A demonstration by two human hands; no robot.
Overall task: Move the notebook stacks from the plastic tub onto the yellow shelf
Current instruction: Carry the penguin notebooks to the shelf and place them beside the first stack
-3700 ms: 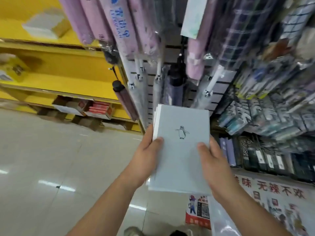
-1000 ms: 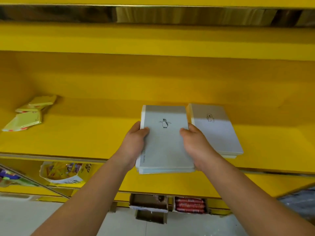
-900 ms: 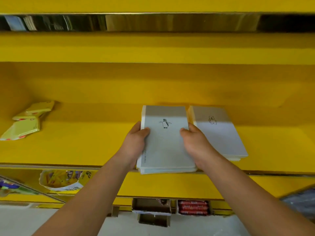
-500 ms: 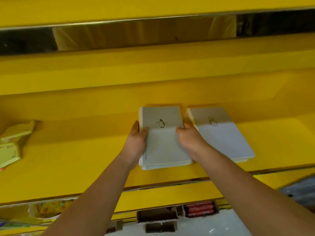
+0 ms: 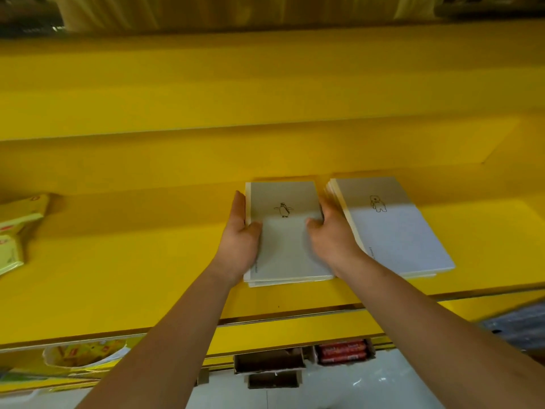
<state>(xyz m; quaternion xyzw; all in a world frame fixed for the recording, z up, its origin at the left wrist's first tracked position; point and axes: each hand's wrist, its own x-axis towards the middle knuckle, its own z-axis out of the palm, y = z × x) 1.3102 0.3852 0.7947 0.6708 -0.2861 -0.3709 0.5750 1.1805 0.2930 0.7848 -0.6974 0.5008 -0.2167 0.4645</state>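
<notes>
A stack of pale grey notebooks with a penguin drawing [image 5: 284, 231] lies flat on the yellow shelf [image 5: 147, 261]. My left hand [image 5: 240, 234] clasps its left edge, thumb on the cover. My right hand [image 5: 333, 234] grips its right edge, fingers tucked into the gap beside a second stack. That second stack, marked with a bear drawing [image 5: 395, 231], rests on the shelf just to the right, angled slightly. The plastic tub is out of sight.
Yellow-green packets [image 5: 14, 231] lie at the shelf's left end. An upper yellow shelf board [image 5: 265, 84] overhangs. Below the shelf edge are a bag of yellow packets [image 5: 85, 352], open cardboard boxes [image 5: 269, 364] and red packs [image 5: 343, 349] above a white floor.
I carried the penguin stack from the aisle to the shelf, lowered it and pushed it back beside the bear stack; it now rests fully on the shelf board.
</notes>
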